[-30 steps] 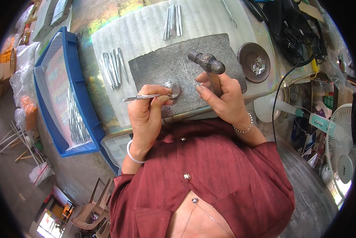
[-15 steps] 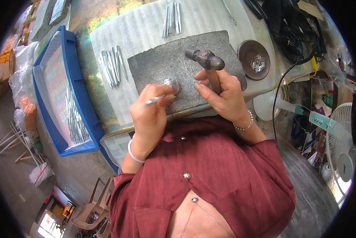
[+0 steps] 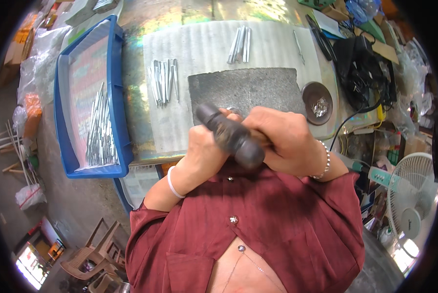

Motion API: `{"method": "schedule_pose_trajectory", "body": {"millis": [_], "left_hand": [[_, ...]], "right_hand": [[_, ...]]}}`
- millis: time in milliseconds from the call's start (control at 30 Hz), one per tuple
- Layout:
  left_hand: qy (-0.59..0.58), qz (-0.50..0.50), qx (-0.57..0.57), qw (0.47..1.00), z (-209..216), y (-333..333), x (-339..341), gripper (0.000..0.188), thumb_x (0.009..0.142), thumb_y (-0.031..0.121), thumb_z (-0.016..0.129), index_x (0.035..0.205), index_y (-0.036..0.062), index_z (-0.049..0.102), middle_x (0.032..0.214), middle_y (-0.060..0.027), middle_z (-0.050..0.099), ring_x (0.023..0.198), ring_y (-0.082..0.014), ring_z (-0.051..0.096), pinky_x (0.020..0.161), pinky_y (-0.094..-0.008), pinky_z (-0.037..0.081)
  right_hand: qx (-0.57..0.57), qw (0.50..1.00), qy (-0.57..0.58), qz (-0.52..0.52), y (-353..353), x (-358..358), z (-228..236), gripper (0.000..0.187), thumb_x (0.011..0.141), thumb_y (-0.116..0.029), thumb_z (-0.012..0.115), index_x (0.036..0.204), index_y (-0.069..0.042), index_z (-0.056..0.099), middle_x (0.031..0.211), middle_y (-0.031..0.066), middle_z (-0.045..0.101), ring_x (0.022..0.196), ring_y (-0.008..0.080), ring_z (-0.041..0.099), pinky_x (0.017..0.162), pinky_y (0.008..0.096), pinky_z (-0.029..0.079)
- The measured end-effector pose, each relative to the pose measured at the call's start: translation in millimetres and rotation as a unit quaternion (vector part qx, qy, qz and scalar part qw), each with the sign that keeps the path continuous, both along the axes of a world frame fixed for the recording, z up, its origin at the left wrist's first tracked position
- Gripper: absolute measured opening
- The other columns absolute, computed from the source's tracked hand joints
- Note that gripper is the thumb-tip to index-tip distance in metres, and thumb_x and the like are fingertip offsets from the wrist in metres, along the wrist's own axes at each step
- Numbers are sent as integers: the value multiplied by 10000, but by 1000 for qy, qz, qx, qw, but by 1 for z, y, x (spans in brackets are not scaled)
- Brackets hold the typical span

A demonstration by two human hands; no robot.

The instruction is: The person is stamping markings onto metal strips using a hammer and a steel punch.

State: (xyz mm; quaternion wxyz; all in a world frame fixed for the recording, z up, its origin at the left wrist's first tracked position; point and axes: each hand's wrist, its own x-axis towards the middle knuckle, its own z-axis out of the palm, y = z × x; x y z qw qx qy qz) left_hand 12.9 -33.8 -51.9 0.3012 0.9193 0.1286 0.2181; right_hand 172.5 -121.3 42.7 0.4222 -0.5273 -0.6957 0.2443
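Observation:
My right hand (image 3: 283, 139) is closed round the handle of a ball-peen hammer (image 3: 232, 137), raised toward me and blurred by motion. My left hand (image 3: 202, 152) is closed beneath the hammer head, which hides much of its fingers. The slim silver metal rod seen in it a moment earlier is hidden now. Just past the left fingertips, a sliver of a round shiny metal piece (image 3: 231, 109) shows on the dark stone slab (image 3: 248, 87). Right of the slab stands a brown round dish (image 3: 309, 90) of small silver pieces (image 3: 320, 107).
Silver rods (image 3: 163, 82) lie in a bunch on the white foam sheet (image 3: 199, 44), with a second bunch (image 3: 239, 45) farther back. A blue tray (image 3: 122, 97) of similar rods is at left. Black bag (image 3: 360, 68), cable and fan (image 3: 409, 190) are at right.
The hammer has risen toward me and moved left over the left hand, and the right hand now wraps fully round its handle. The view has shifted, moving the table items right.

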Motion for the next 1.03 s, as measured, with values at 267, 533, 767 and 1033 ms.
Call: {"method": "schedule_pose_trajectory", "body": {"millis": [267,533,767,1033], "left_hand": [[-62,32,-22,997,17,2,4,222,676,-73,530,856,57,528,748,-67,518,618,-248,588,484,-337,465],[-50,17,-42,998,18,4,5,216,684,-64,536,861,59,528,758,-67,527,632,-250,590,486,-335,467],[-37,15,-47,998,17,5,5,224,691,-59,543,875,68,541,763,-66,546,624,-262,590,487,-338,477],[-41,13,-51,998,18,4,6,221,702,-53,558,879,79,548,758,-68,548,613,-261,593,497,-338,487]], "right_hand": [[-141,986,74,-56,-46,10,35,431,797,50,622,1186,1,444,885,101,560,732,191,609,654,286,498],[-105,989,-101,-36,-51,8,49,532,719,45,683,1215,35,491,851,132,610,667,228,626,572,299,505],[-6,984,-163,-69,-52,2,58,550,684,7,725,1183,80,506,742,119,588,572,199,599,471,286,477],[-48,965,-259,-22,-50,5,59,512,708,-31,710,1157,119,513,752,110,600,571,186,603,452,277,468]]}}
